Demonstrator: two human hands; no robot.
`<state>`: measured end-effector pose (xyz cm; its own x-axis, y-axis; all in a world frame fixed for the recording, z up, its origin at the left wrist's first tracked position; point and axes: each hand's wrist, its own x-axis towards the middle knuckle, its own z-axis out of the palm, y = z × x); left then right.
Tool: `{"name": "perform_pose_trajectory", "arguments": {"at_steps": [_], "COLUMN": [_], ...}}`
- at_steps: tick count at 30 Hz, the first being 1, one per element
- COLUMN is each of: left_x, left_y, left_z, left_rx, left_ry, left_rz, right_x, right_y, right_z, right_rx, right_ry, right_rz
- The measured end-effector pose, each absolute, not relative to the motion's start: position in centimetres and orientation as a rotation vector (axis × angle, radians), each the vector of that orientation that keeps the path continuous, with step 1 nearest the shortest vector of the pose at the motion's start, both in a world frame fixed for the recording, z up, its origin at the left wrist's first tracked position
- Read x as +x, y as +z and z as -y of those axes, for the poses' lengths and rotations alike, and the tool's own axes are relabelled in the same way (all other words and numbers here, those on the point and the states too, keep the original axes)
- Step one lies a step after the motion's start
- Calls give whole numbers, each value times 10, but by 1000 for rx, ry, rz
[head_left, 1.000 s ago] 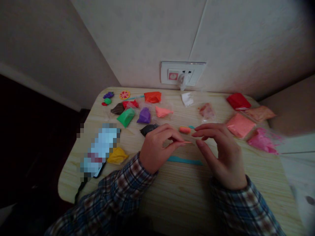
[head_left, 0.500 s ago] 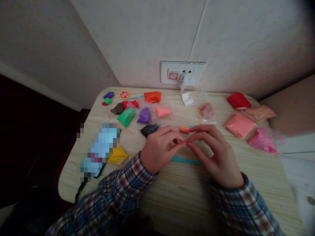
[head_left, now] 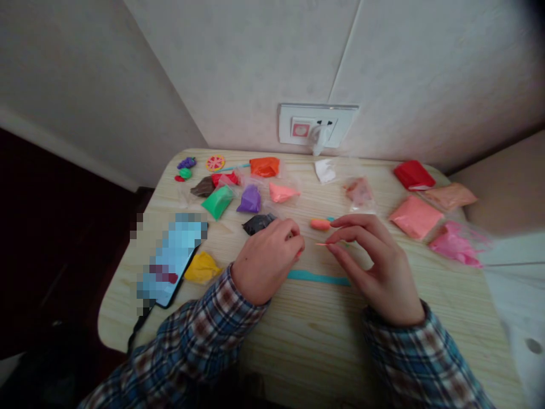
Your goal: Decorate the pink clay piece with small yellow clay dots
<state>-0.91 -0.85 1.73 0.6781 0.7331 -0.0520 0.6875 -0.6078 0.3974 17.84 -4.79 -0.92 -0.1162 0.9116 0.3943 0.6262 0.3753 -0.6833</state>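
Observation:
My right hand [head_left: 374, 261] pinches a thin orange-pink strip of clay [head_left: 321, 244] between thumb and fingertips, its free end pointing left. My left hand [head_left: 270, 258] is curled closed just left of it, and a bit of coral clay [head_left: 300, 255] shows at its fingertips; the rest is hidden by the fingers. Beyond the right fingertips lies an orange clay roll [head_left: 320, 224], with a small blue piece [head_left: 331, 219] behind it. A long flat blue tool [head_left: 317, 277] rests on the table below both hands.
Bags of clay lie about the wooden table [head_left: 306, 352]: black [head_left: 256, 224], purple [head_left: 249, 200], green [head_left: 217, 202], yellow [head_left: 202, 268] and coral [head_left: 416, 217] among them. A phone [head_left: 181, 258] lies at left. Small clay fruit [head_left: 185, 165] sit at the back left, below a wall socket [head_left: 318, 125].
My hands have parted: the left has drawn back left and turned knuckles-up, while the right stays nearly in place with the thin strip. More of the orange roll and blue tool shows.

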Motion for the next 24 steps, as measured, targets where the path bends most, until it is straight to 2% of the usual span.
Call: {"name": "perform_pose_trajectory", "arguments": {"at_steps": [13, 24], "left_x": [-10, -11], "left_y": [15, 19], "left_z": [6, 1], "left_rx": [2399, 1979], "left_ry": [178, 551], "left_rz": [-1116, -1109], "right_x": [179, 180], "right_y": [-9, -8], "right_z": [47, 48], "right_rx": [-1312, -1313], "right_ry": [510, 540], "right_rz": [1836, 1850]}}
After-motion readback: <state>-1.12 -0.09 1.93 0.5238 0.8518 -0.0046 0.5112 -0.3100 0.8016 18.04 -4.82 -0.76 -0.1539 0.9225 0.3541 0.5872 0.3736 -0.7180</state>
